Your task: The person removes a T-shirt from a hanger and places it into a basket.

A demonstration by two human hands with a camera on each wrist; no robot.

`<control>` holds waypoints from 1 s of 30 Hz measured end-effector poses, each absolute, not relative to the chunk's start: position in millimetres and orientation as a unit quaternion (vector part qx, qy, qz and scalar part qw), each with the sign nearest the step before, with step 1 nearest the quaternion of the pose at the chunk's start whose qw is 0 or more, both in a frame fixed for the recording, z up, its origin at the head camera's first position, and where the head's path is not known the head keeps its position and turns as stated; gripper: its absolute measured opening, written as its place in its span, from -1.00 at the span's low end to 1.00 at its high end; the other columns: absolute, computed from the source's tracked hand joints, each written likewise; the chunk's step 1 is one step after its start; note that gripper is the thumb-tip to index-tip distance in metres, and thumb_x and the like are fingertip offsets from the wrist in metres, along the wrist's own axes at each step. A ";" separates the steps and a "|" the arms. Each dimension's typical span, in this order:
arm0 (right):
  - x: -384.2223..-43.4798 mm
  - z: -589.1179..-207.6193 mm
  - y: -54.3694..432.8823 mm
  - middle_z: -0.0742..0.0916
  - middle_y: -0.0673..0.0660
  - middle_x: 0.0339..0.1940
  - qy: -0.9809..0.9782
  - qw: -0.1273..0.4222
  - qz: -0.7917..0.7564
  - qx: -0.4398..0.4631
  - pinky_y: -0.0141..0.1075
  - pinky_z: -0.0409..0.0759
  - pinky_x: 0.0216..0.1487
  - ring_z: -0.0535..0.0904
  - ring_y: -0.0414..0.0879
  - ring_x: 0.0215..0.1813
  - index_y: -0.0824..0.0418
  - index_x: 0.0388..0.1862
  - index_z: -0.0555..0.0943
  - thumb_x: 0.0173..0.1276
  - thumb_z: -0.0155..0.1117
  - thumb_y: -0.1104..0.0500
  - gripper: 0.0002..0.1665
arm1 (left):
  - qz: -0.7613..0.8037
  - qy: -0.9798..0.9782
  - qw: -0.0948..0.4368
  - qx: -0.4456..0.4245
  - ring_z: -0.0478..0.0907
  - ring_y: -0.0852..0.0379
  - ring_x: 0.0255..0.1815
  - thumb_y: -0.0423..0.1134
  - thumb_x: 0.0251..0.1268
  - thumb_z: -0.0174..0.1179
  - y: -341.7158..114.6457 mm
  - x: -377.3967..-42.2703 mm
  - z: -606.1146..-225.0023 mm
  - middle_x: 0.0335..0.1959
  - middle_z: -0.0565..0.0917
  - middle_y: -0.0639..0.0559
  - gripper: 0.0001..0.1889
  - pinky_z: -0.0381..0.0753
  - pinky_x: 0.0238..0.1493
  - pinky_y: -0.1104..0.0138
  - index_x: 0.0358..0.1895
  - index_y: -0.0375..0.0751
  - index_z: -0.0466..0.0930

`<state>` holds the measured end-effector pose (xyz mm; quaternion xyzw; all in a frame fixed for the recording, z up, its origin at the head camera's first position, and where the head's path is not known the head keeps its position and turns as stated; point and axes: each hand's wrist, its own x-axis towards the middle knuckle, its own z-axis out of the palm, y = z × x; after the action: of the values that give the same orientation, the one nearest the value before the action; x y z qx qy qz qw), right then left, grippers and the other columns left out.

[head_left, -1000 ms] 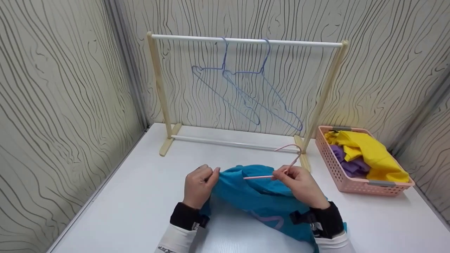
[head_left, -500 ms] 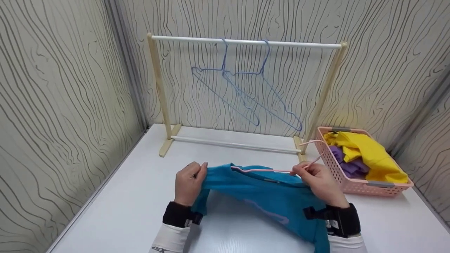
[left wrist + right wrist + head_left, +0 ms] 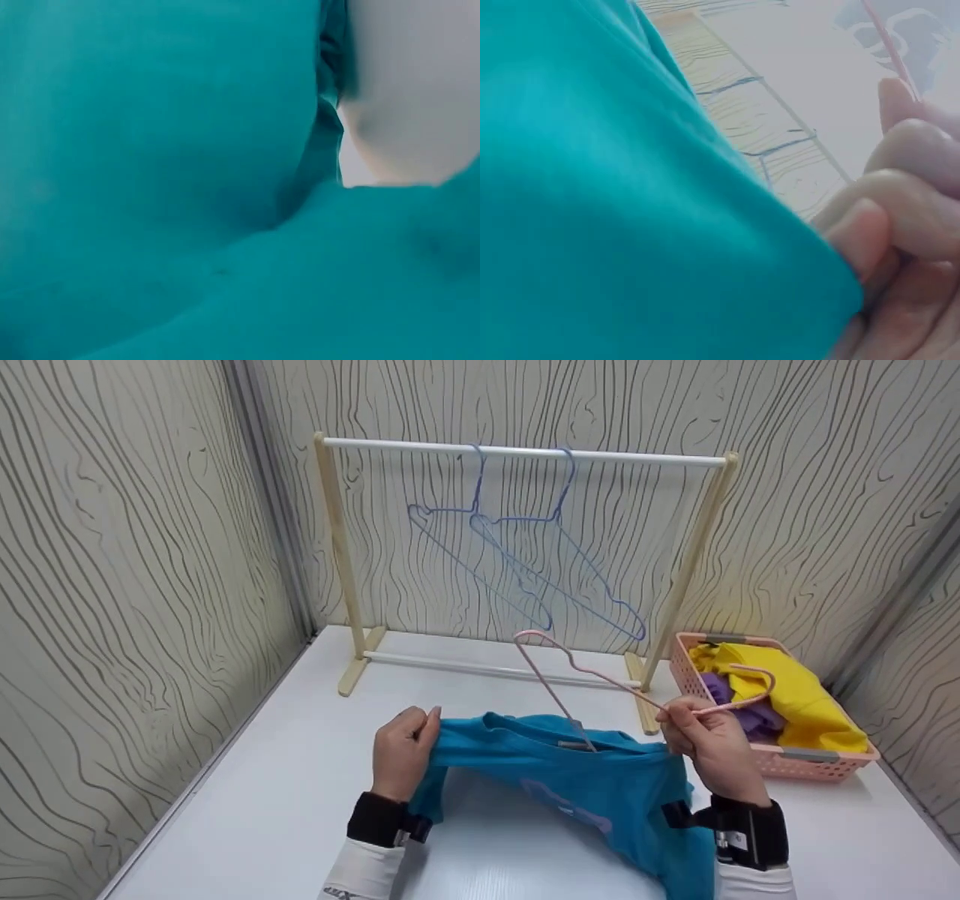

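Note:
A blue T-shirt (image 3: 540, 757) with a pale purple print is stretched between both hands above the table. My left hand (image 3: 403, 751) grips its left shoulder; blue cloth (image 3: 165, 135) covers most of the left wrist view. My right hand (image 3: 712, 746) pinches a pink clothes hanger (image 3: 551, 690) near the base of its hook, which points right. In the right wrist view, curled fingers also hold the shirt's edge (image 3: 810, 277). One rounded hanger end stands above the collar, while its lower bar runs down to the neck opening. The hanger's far end is hidden.
Behind the hands stands a rack with wooden posts and a white rail (image 3: 600, 454). Two blue hangers (image 3: 450, 559) hang from it. At the right, a pink basket (image 3: 694, 667) holds yellow (image 3: 795, 697) and purple clothes (image 3: 757, 716). Patterned walls enclose the white table (image 3: 285, 780).
The hanger's left end has come up out of the shirt's neck and its hook has swung right. My right hand has moved right; my left hand shifted slightly left, stretching the shirt.

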<state>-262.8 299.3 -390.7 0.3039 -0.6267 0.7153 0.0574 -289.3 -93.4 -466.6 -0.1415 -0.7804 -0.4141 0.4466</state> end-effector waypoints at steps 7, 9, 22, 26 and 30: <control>-263.0 -389.7 295.6 0.30 0.15 -0.53 -0.523 0.038 0.770 0.364 -0.16 0.05 -0.39 0.15 0.06 -0.47 0.34 -0.01 0.67 0.70 -0.27 0.34 -0.54 | -0.408 -0.789 0.434 -0.151 -0.01 0.44 -0.61 -0.39 0.31 0.35 -89.6 -290.7 -470.6 -0.67 0.07 0.22 -0.47 -0.03 -0.52 0.60 -0.70 -0.13 0.18; -264.1 -388.4 295.9 0.30 0.17 -0.49 -0.438 0.013 0.797 0.415 -0.19 0.07 -0.35 0.16 0.05 -0.43 0.44 0.06 0.62 0.71 -0.32 0.33 -0.52 | -0.405 -0.791 0.432 -0.154 0.00 0.44 -0.61 -0.39 0.31 0.35 -89.5 -291.0 -470.2 -0.67 0.08 0.22 -0.47 -0.02 -0.52 0.59 -0.69 -0.13 0.18; -249.2 -381.5 321.4 0.26 0.13 -0.57 0.016 0.005 0.942 0.334 -0.22 -0.02 -0.29 0.13 0.05 -0.48 0.47 -0.12 0.55 0.66 -0.07 -0.04 -0.45 | -0.417 -0.816 0.391 -0.087 0.11 0.40 -0.66 -0.32 0.40 0.30 -101.6 -288.0 -467.6 -0.69 0.14 0.24 -0.49 0.11 -0.59 0.49 -0.71 -0.13 0.26; -249.3 -382.4 320.7 0.28 0.17 -0.57 0.014 0.018 0.949 0.315 -0.21 -0.01 -0.30 0.13 0.08 -0.50 0.46 -0.13 0.54 0.67 -0.14 -0.08 -0.41 | -0.415 -0.814 0.396 -0.096 0.13 0.41 -0.66 -0.33 0.39 0.31 -99.5 -288.6 -468.6 -0.70 0.18 0.22 -0.50 0.13 -0.59 0.51 -0.71 -0.13 0.28; -250.6 -384.1 316.1 0.28 0.18 -0.56 -0.002 0.007 0.948 0.317 -0.19 -0.01 -0.29 0.12 0.07 -0.48 0.47 -0.11 0.55 0.66 -0.18 -0.07 -0.39 | -0.404 -0.807 0.414 -0.117 0.12 0.42 -0.66 -0.35 0.36 0.33 -94.4 -289.2 -470.4 -0.71 0.18 0.19 -0.50 0.10 -0.59 0.54 -0.71 -0.13 0.26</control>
<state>-250.6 316.1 -384.1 0.3171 -0.0021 0.9484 0.0070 -289.2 -94.4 -470.4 -0.1170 -0.8074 -0.4035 0.4142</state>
